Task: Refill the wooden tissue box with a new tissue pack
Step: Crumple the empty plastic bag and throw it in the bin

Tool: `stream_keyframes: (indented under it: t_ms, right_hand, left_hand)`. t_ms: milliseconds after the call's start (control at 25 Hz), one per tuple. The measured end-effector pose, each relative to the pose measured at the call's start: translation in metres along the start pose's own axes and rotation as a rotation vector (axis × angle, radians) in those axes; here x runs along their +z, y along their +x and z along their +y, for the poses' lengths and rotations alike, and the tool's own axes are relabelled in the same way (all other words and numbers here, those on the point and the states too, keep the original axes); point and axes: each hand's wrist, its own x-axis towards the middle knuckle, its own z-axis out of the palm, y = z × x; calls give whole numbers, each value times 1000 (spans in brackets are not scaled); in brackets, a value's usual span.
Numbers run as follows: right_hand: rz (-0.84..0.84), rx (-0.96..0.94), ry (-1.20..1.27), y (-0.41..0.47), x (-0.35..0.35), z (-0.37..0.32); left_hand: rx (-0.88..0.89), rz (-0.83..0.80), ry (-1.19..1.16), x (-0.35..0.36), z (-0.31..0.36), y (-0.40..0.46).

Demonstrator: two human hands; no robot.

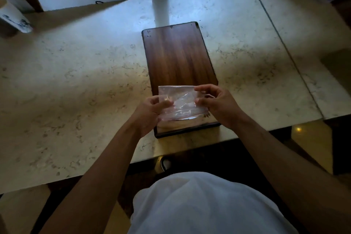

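White shirt [199, 205] nearest; left hand [152, 109], right hand [214, 101] pinching clear plastic wrapper [180, 104] over wooden box [176, 57]; no readable writing.

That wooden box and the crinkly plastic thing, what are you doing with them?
A person is holding a clear plastic wrapper with both hands, the left hand and the right hand each pinching a side. It hangs just above the near end of the wooden tissue box, which lies flat on the marble table. Whether tissues are inside the wrapper is hard to tell.

Head-worn view, steeply down, close.
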Motion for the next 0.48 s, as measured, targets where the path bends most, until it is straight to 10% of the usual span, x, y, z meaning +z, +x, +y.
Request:
stream_keyframes:
  t_ms: [480]
  right_hand:
    - [211,163,312,-66,-69,54]
  left_hand:
    - [-67,-110,314,87,-25,33]
